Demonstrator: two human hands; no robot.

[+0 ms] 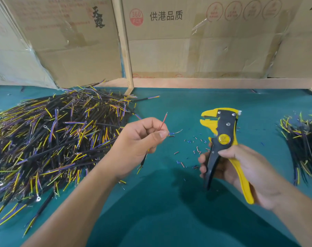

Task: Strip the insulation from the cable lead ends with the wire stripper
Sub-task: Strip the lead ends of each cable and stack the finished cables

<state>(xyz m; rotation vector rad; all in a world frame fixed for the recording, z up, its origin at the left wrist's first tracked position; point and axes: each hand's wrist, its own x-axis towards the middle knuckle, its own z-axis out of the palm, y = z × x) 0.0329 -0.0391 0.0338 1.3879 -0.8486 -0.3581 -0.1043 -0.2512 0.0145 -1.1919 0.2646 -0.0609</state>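
On the green table [165, 202], far left, lies a big heap of cables [53, 139]. Beside it the left hand [141, 145] pinches one cable [144, 160], its red lead [163, 120] sticking up and a blue lead [171, 133], seemingly bared at the tip, pointing right. Insulation scraps [196, 150] litter the middle. The right hand [240, 168] grips the wire stripper [221, 138], clear of the leads. A smaller cable pile [303, 139] sits rightmost.
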